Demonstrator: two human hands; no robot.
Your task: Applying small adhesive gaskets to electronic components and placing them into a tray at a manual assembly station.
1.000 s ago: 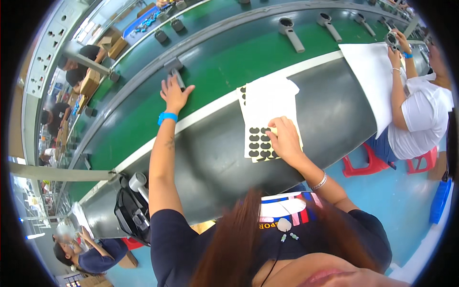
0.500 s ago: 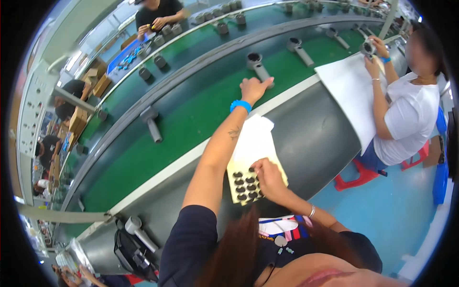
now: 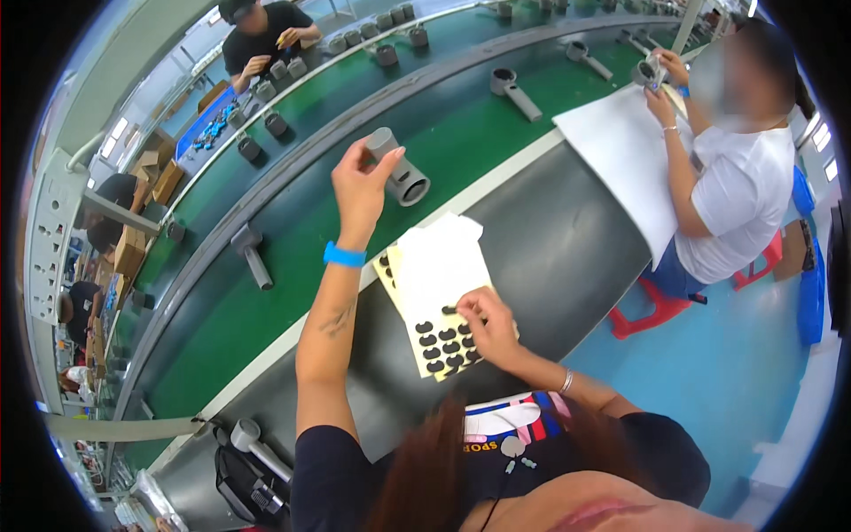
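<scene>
Up over the green belt (image 3: 301, 222), a grey part (image 3: 403, 173) was gripped by the left hand (image 3: 377, 158), while a black sticker (image 3: 449, 309) was pinched by the right hand (image 3: 474, 312)!

The thumb was laid across the grey tube, its open end tipped down toward the tabletop (image 3: 567, 248), but the other fingertips were hidden behind it. And over at the sticker sheet (image 3: 434, 284), several black shapes were covered by the right hand; whether the pinched one was fully lifted from the backing could not be told. Another layer, mostly overlapped, was glimpsed at the left edge. Down low, a black bag (image 3: 232, 483) was cut off by the dark rim, its contents hard to make out.
</scene>
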